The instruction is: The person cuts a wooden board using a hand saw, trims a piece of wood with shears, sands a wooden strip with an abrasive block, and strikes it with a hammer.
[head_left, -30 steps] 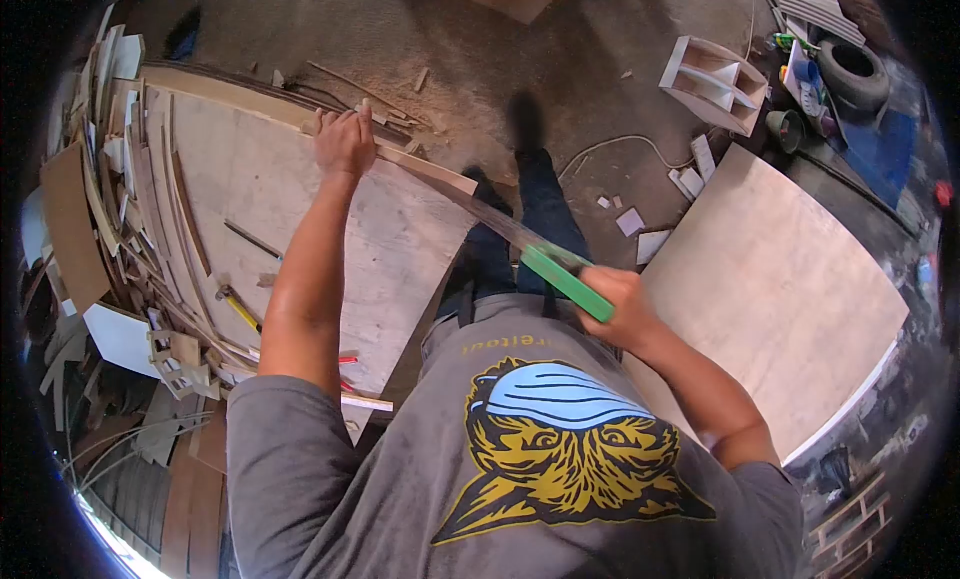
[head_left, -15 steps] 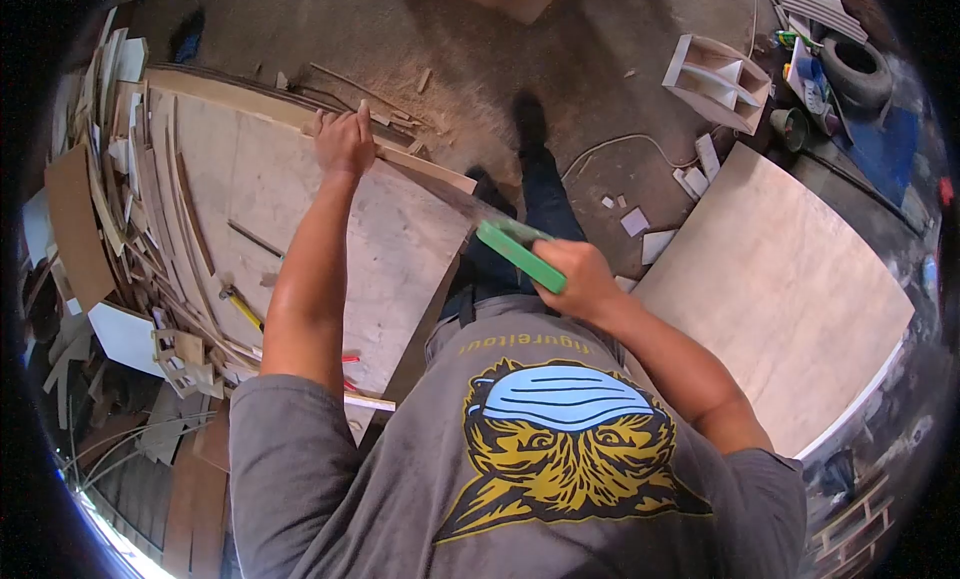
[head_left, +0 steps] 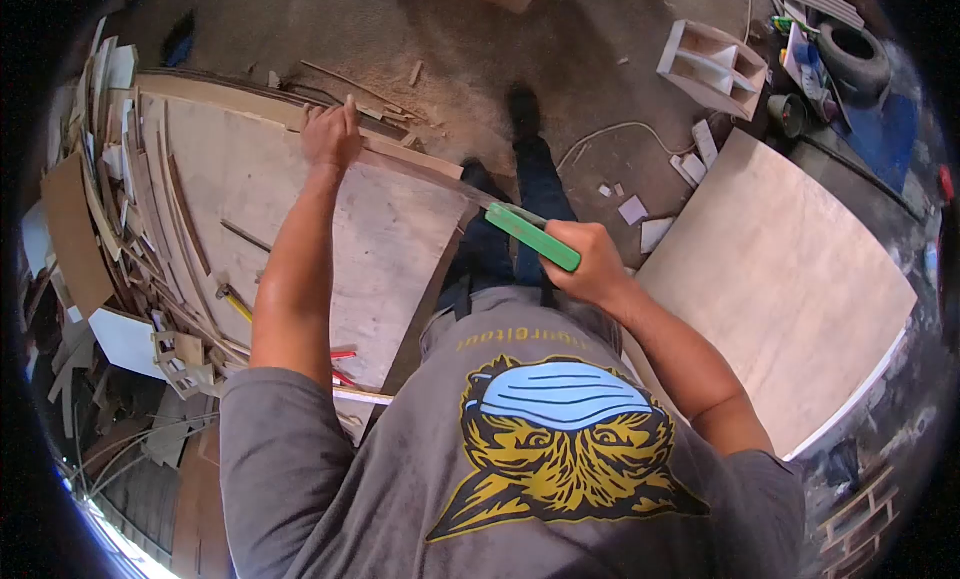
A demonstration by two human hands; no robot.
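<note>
Green saw handle (head_left: 533, 236) sits nearer the strip (head_left: 412, 158) than a second ago, right hand (head_left: 592, 261) clenching it. Left hand (head_left: 331, 137) tops the strip, grip unclear; hammer (head_left: 237, 303), wood scraps (head_left: 80, 234) nearby.

The left arm (head_left: 292, 284) reaches forward, left grip (head_left: 330, 139) palm-down; the right arm (head_left: 685, 359) bends, right grip (head_left: 592, 264) curled closed.

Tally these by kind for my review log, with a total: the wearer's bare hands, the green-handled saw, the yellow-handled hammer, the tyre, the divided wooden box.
Bare hands: 2 (left hand, right hand)
Green-handled saw: 1
Yellow-handled hammer: 1
Tyre: 1
Divided wooden box: 1
Total: 6
</note>
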